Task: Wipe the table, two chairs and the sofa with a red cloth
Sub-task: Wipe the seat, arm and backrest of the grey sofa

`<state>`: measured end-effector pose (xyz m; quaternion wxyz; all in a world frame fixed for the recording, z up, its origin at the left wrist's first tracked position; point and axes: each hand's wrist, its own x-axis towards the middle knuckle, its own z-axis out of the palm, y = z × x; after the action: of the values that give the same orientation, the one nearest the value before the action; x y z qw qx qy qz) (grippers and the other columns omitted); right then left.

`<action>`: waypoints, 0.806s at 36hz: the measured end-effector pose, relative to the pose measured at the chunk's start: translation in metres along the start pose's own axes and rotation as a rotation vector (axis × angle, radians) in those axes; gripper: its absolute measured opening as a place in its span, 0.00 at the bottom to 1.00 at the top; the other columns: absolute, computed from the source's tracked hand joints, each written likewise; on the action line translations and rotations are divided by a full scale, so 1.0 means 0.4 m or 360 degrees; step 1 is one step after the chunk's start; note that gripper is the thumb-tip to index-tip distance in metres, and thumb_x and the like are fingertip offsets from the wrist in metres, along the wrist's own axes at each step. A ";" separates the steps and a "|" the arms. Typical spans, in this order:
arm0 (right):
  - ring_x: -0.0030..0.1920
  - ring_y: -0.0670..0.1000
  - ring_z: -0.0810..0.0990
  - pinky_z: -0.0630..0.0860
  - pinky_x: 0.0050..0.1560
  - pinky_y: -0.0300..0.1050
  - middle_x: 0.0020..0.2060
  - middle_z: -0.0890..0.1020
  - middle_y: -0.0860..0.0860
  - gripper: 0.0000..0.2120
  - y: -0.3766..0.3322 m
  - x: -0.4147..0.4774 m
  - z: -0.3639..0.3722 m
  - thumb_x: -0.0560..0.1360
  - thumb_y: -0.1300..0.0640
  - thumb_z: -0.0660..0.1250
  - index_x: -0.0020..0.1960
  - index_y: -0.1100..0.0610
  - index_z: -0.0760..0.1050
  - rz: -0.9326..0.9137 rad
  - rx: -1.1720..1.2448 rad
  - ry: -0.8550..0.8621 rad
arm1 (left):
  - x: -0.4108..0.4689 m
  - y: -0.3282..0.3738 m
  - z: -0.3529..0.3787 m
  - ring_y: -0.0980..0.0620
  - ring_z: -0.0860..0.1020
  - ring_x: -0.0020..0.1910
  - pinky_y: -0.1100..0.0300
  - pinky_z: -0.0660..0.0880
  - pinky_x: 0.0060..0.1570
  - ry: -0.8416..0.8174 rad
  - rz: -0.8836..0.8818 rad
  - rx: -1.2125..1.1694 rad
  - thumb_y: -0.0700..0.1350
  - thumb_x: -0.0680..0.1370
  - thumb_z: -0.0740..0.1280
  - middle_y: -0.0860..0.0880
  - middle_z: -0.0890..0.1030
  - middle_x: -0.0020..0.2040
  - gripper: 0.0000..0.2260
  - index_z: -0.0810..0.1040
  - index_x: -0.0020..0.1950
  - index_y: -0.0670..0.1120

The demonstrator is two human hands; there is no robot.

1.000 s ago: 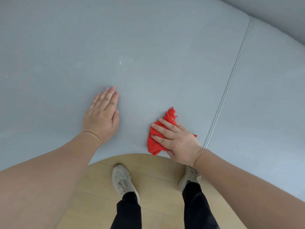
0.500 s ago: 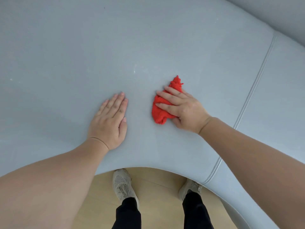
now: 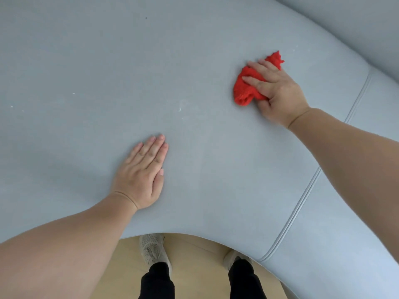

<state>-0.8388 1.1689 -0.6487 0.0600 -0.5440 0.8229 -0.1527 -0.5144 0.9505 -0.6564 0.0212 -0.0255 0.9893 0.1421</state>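
Leans over a pale blue-grey sofa, looking straight down on its seat cushion. Rests the left hand flat on the upholstery near the cushion's front edge, with fingers straight and close together and the thumb alongside, holding nothing. Presses the right hand onto the red cloth farther back on the same cushion, toward its back edge and well apart from the left hand. Grips the bunched fabric with fingers laid across it and the thumb tucked against its near fold. Leaves one frayed red corner poking out beyond the fingertips, toward the backrest in the upper right corner.

Between the two hands, nearer mid-cushion: a few small white specks, with more scattered toward the left edge. To the right of the right forearm: a double-stitched seam running from the back down to the front edge.

Below the curved front edge: light wooden floor, two grey sneakers side by side, and black trouser legs.
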 end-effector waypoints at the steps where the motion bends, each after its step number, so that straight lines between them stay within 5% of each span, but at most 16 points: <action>1: 0.67 0.69 0.69 0.63 0.70 0.64 0.67 0.72 0.64 0.23 0.013 0.004 -0.001 0.71 0.63 0.59 0.65 0.62 0.76 0.0023 0.0007 0.0020 | 0.000 0.000 0.001 0.46 0.56 0.76 0.49 0.54 0.74 0.0005 -0.0001 0.0000 0.43 0.77 0.52 0.41 0.62 0.74 0.25 0.62 0.73 0.37; 11: 0.71 0.62 0.66 0.60 0.73 0.52 0.71 0.69 0.58 0.25 0.149 0.044 -0.053 0.72 0.60 0.57 0.69 0.58 0.73 0.0506 0.0133 0.0155 | 0.000 -0.005 0.004 0.48 0.55 0.77 0.50 0.53 0.74 0.0033 -0.0004 0.0015 0.43 0.77 0.52 0.42 0.62 0.74 0.25 0.61 0.73 0.38; 16: 0.69 0.53 0.69 0.60 0.71 0.39 0.69 0.72 0.49 0.24 0.212 0.060 -0.096 0.70 0.57 0.54 0.64 0.49 0.75 0.0826 0.0126 0.0134 | -0.002 -0.011 0.010 0.47 0.55 0.77 0.50 0.52 0.75 0.0050 0.0014 0.0025 0.43 0.77 0.52 0.46 0.55 0.78 0.25 0.61 0.74 0.38; 19: 0.62 0.53 0.74 0.66 0.68 0.46 0.62 0.76 0.45 0.20 0.244 0.066 -0.115 0.71 0.58 0.53 0.57 0.47 0.75 0.0889 0.0138 0.0202 | -0.002 -0.011 0.010 0.47 0.55 0.76 0.50 0.53 0.74 0.0048 0.0000 0.0029 0.43 0.77 0.52 0.42 0.62 0.75 0.25 0.62 0.73 0.38; 22: 0.61 0.55 0.76 0.74 0.63 0.52 0.63 0.76 0.44 0.20 0.272 0.070 -0.130 0.74 0.49 0.53 0.64 0.40 0.72 0.1179 0.0133 0.0230 | -0.002 -0.010 0.013 0.47 0.56 0.76 0.50 0.53 0.74 0.0049 -0.0011 0.0036 0.43 0.77 0.52 0.42 0.63 0.74 0.25 0.62 0.73 0.38; 29: 0.65 0.56 0.73 0.69 0.67 0.47 0.66 0.75 0.51 0.30 0.310 0.104 -0.081 0.69 0.43 0.50 0.69 0.45 0.70 0.1491 0.0031 0.0289 | -0.004 -0.010 0.018 0.47 0.55 0.77 0.50 0.52 0.75 0.0050 0.0004 0.0039 0.44 0.76 0.52 0.48 0.52 0.79 0.26 0.59 0.75 0.39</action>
<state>-0.9728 1.1818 -0.6544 0.0554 -0.0984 0.9800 -0.1638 -0.5123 0.9489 -0.6644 0.0057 -0.0264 0.9912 0.1295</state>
